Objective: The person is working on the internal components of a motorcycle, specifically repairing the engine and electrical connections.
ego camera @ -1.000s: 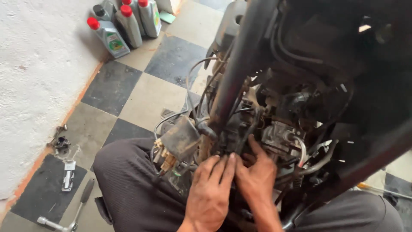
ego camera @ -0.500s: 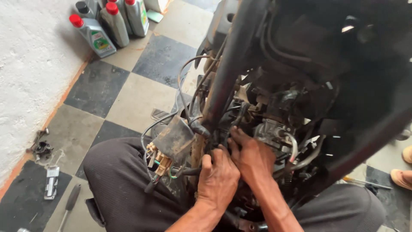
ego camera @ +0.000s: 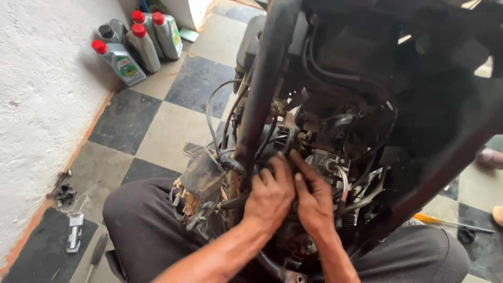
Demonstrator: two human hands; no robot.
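Engine (ego camera: 325, 157) parts sit under both fingertips; left hand (ego camera: 270, 196) and right hand (ego camera: 314, 202) press half-curled, holding nothing visible, and do best moving gently among wires (ego camera: 220, 105).

Grey bottles (ego camera: 137, 48) with red caps, seemingly black-and-cream chequered floor (ego camera: 157, 131)

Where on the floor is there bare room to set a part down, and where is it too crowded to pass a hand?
Bare tiles lie between the oil bottles, the wall and the motorbike frame. Smaller patch by the wall, near the small tools. Crowded: both the left hand and right hand press into the cables and engine parts; no free gap there.
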